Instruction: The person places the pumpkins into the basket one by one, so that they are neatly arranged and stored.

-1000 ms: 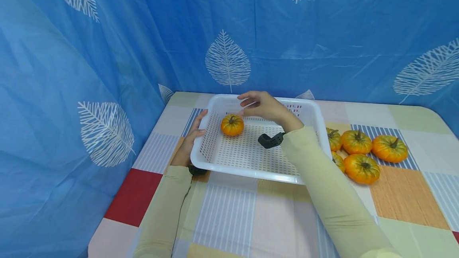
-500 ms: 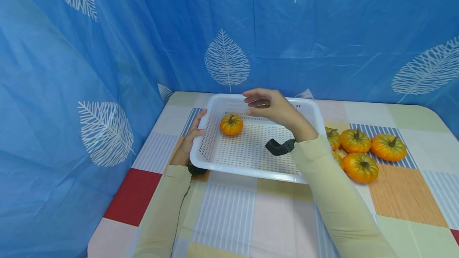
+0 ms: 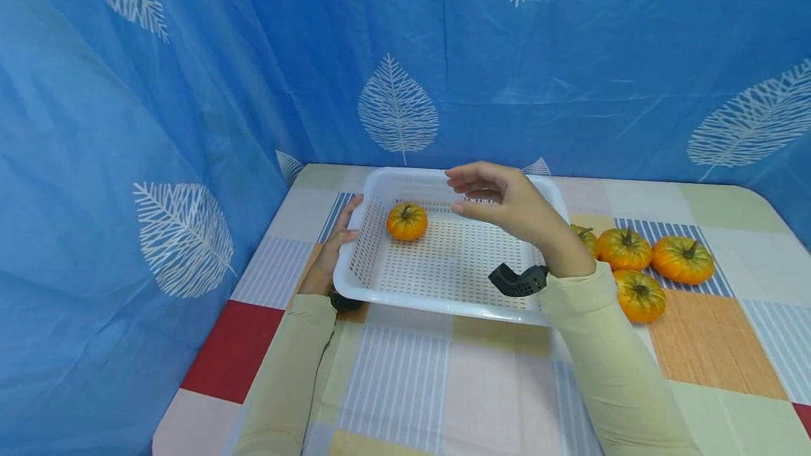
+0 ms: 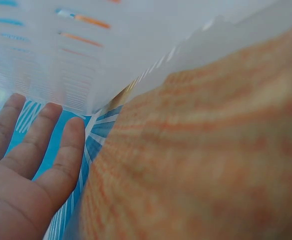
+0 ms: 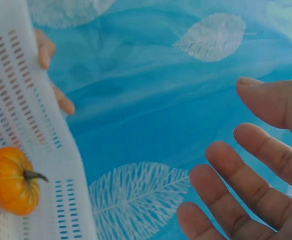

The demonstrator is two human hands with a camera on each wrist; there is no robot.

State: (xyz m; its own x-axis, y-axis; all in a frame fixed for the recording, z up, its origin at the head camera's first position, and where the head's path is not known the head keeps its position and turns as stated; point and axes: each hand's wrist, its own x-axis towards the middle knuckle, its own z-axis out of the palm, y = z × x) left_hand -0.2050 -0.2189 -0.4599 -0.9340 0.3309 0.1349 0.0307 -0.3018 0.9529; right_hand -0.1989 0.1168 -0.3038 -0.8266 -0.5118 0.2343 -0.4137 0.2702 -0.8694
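Note:
A white plastic basket (image 3: 437,306) with slotted walls stands on the table. One small orange pumpkin (image 3: 407,222) sits inside it by the far left corner, stem up. My left hand (image 3: 331,248) rests against the basket's left side, its fingers extended along the outer wall in the left wrist view. Over the right half of the basket, my right hand (image 3: 500,199) hovers with loosely bent fingers and nothing in them. The right wrist view shows those fingers spread apart from the thumb, well away from the pumpkin (image 5: 15,181).
Several more pumpkins (image 3: 683,260) lie on the table just right of the basket, some partly hidden by my right forearm. A patchwork-patterned tablecloth (image 3: 716,336) covers the table. Behind and to the left hangs a blue curtain (image 3: 538,76) with white leaf prints.
My right hand has moved right, away from the pumpkin in the basket, its fingers staying free. The left hand, basket and pumpkins have kept their places.

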